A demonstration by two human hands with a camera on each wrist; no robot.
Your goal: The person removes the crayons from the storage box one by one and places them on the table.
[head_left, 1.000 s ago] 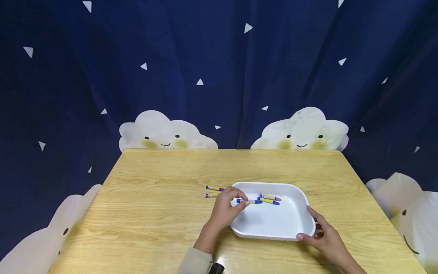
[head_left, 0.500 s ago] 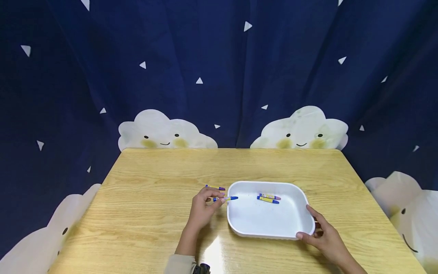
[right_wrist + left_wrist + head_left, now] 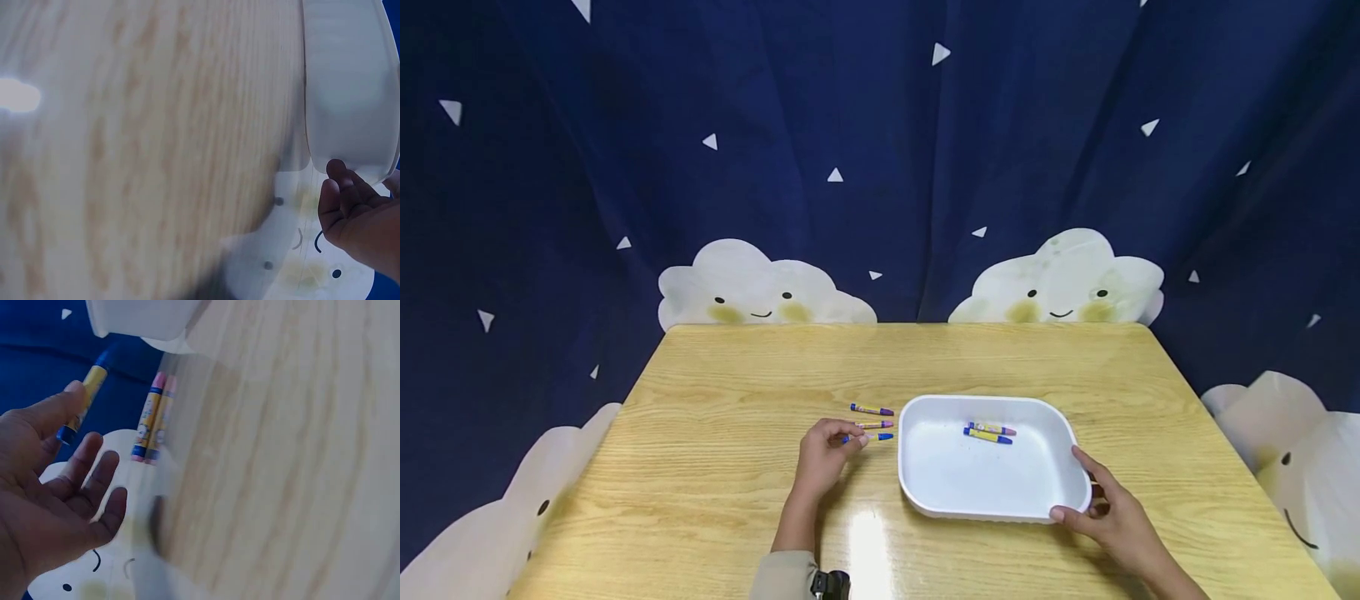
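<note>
Fingers [image 3: 847, 436] of the left hand [image 3: 820, 457] pinch the near end of a blue crayon [image 3: 874, 437], between thumb and forefinger; in the left wrist view the remaining fingers are spread and relaxed below it. That crayon lies level at the surface [image 3: 722, 467], pointing toward the tray [image 3: 925, 500], with its blue tip just short of the tray's left rim. Two more crayons lie just beyond it on the surface: a pink-tipped one [image 3: 876, 425] directly behind, and a purple-tipped one [image 3: 872, 409] farther back. All three are roughly parallel and left of the tray. The left wrist view shows two pink-ended crayons [image 3: 152, 417] side by side, touching, beside the held one [image 3: 83, 395].

Right hand [image 3: 1112, 521] holds the tray's near right corner: the thumb rests on the front rim and the forefinger runs along the right side wall. The right wrist view shows curled fingers [image 3: 340, 200] against the tray's outer wall [image 3: 350, 81].

Inside the tray, near its far wall, lie two crayons close together: a pink-tipped one [image 3: 992, 429] behind and a yellow-and-blue one [image 3: 988, 436] in front, apparently touching. The tray is white, rectangular with rounded corners, and sits right of centre on the wooden surface. Behind the surface hangs a dark blue curtain [image 3: 880, 150] printed with white triangles and smiling clouds.
</note>
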